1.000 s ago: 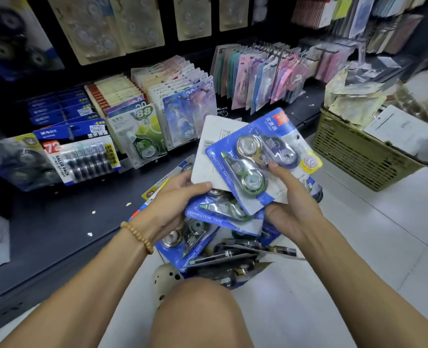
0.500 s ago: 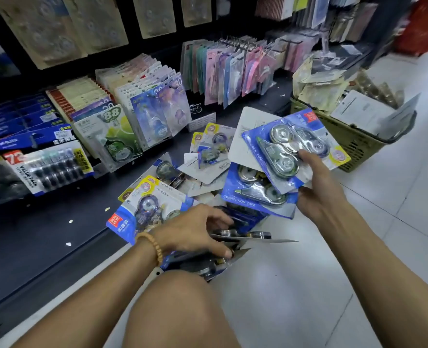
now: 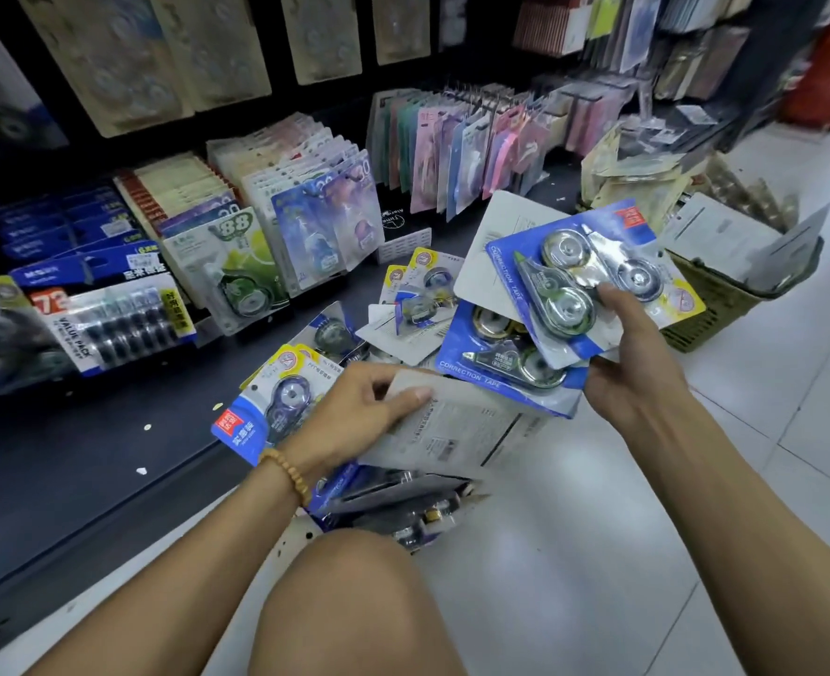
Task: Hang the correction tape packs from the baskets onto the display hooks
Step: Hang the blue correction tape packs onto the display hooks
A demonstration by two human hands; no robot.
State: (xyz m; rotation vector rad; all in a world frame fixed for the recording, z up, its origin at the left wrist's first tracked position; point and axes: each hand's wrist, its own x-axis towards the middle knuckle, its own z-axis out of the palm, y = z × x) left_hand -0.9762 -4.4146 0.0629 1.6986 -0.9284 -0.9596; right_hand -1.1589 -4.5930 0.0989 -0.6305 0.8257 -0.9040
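My right hand (image 3: 632, 368) grips a fanned stack of blue correction tape packs (image 3: 583, 280), the top one showing its silver tape wheels. My left hand (image 3: 354, 412) pinches another pack (image 3: 456, 431) turned with its white printed back up, lifted above a heap of packs (image 3: 393, 509) just in front of my knee. Loose packs (image 3: 417, 295) also lie on the dark shelf ledge. Rows of hanging packs fill the display hooks (image 3: 471, 139) behind.
A green basket (image 3: 710, 304) full of packets stands on the white tiled floor at the right. More carded stationery (image 3: 110, 324) leans at the left of the dark shelf (image 3: 86, 461). My bare knee (image 3: 349, 602) is in the foreground.
My left hand reached down into the heap by my knee and came up with a white-backed pack. My right hand kept its stack and shifted right and slightly up.
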